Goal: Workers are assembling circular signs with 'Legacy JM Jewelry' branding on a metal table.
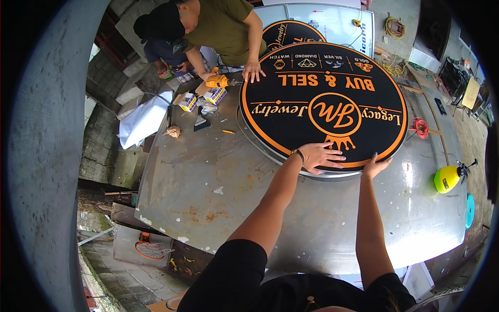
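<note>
A large round black sign [293,130] with an orange rim, lettering and small symbols lies on the metal table, its print upside down to me. My left hand [321,157] rests flat on the sign's near edge, fingers spread beside an orange crown shape. At the near right rim, my right hand [375,165] presses against the edge with its fingers stretched out. Across the table a co-worker leans in, holding a yellow-orange power drill [218,81] against the sign's left rim. The co-worker's other hand [253,70] lies on the sign near the drill.
The worn metal table [234,171] carries small boxes [214,95], a pencil [228,131], a red cord coil [420,128] and a yellow spray bottle [446,180]. A second round sign [293,32] lies behind the first. Another person crouches at the far left.
</note>
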Available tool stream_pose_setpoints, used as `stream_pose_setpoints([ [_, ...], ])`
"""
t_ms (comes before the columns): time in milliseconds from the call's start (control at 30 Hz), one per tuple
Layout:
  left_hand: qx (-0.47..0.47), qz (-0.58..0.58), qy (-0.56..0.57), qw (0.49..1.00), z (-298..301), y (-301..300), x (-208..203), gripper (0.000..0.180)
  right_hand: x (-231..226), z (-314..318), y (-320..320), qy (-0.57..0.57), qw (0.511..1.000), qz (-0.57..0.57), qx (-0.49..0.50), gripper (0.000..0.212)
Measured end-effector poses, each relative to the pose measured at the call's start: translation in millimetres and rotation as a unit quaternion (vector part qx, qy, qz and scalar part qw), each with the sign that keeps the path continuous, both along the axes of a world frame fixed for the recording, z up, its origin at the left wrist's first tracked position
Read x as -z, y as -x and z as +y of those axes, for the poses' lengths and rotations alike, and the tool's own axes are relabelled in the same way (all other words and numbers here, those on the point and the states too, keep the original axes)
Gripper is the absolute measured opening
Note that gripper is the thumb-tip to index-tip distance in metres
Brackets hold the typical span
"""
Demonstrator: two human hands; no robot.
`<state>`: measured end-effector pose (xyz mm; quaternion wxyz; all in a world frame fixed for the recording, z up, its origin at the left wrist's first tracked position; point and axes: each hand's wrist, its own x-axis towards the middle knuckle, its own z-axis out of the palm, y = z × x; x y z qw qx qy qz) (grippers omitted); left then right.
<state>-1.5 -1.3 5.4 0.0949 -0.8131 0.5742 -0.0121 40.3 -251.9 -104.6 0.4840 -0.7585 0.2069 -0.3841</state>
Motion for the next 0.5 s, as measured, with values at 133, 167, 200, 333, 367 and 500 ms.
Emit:
stream_pose_setpoints([
  [133, -0.002, 0.008, 0.013, 1.000, 1.4, 0.6, 0.3, 0.079, 2.1, 0.4, -1.4, -0.004, 1.000, -0.006, 0.002, 0.073],
  [167, -0.003, 0.008, 0.014, 1.000, 1.4, 0.5, 1.0, 0.079, 1.8, 0.5, -1.2, -0.003, 1.000, -0.005, 0.002, 0.073],
  [200, -0.003, 0.006, 0.012, 1.000, 1.4, 0.2, 1.5, 0.079, 1.6, 0.6, -0.9, -0.004, 1.000, -0.006, 0.001, 0.073],
  [333, -0.006, 0.002, 0.008, 1.000, 2.9, 0.9, 4.0, 0.078, -4.2, 4.8, 2.9, -0.008, 1.000, 0.012, -0.007, 0.072],
  [367, -0.004, 0.001, 0.009, 1.000, 1.6, 0.3, 3.6, 0.078, -2.3, 2.4, 1.5, -0.007, 1.000, 0.012, -0.006, 0.072],
  [500, -0.003, 0.001, 0.017, 1.000, 1.2, -0.5, 4.0, 0.078, 0.3, 1.2, -0.5, -0.006, 1.000, -0.008, 0.002, 0.073],
])
